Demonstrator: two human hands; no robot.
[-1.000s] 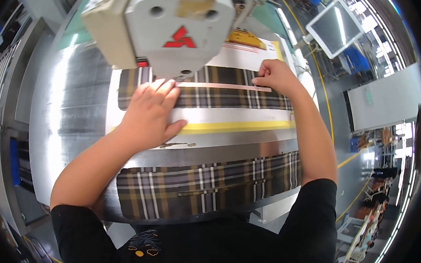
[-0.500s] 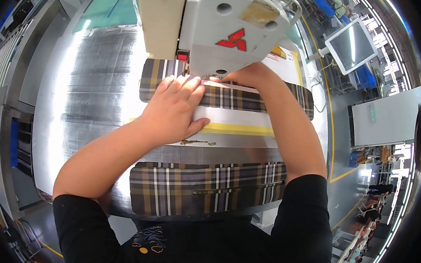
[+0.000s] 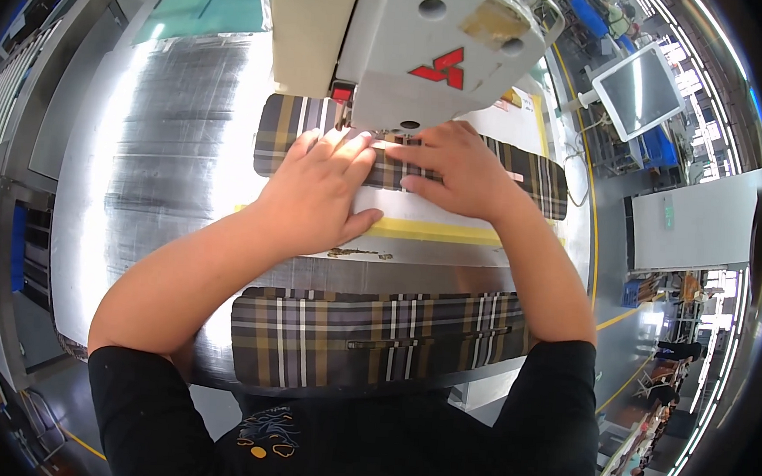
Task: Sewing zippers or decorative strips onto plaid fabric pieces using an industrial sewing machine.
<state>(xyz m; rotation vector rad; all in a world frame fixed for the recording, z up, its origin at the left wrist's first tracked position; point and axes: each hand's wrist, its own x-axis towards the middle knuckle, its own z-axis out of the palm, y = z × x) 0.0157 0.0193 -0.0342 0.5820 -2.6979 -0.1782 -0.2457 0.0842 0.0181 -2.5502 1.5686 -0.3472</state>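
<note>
A plaid fabric panel [image 3: 275, 137] in brown, grey and white lies under the head of a white sewing machine [image 3: 426, 75]. My left hand [image 3: 314, 190] rests flat on the panel just left of the needle area, fingers forward and thumb spread toward the right. Beside it, my right hand [image 3: 464, 169] lies on the same panel, its fingers pointing left toward the needle area and the thumb apart from the index finger. Some right fingertips are partly hidden beneath the machine head. Between the hands, a pale narrow strip shows on the fabric.
A second plaid panel [image 3: 313, 343] with a long zipper-like slit lies nearer me. Between the panels runs a white sheet with yellow tape [image 3: 434, 231]. The metal table [image 3: 178, 130] extends left. At the far right stands a tablet-like screen [image 3: 639, 91].
My right hand has come back from behind the machine head onto the fabric's near side. My left hand stays nearly in place. The whole view has shifted slightly.
</note>
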